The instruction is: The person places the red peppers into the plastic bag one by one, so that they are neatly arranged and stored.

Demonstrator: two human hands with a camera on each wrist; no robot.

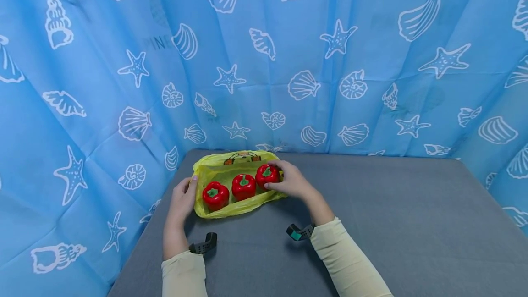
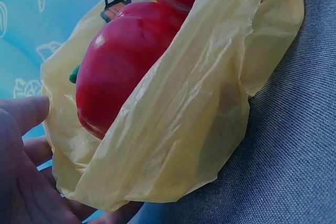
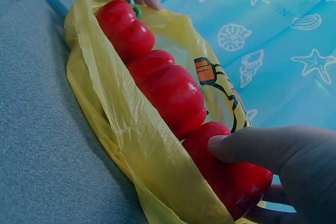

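Note:
A yellow plastic bag lies spread open on the table, with three red bell peppers in a row inside it. The left pepper and the middle pepper stand with green stems up. My right hand grips the right-hand pepper at the bag's right end, thumb on its near side. At the other end, my left hand holds the bag's edge, its thumb at the rim and its fingers round the outside, partly hidden by the plastic.
The grey cloth-covered table stretches right and toward me. A blue curtain with white shells and starfish hangs behind it and on both sides. Black wrist mounts sit at both wrists.

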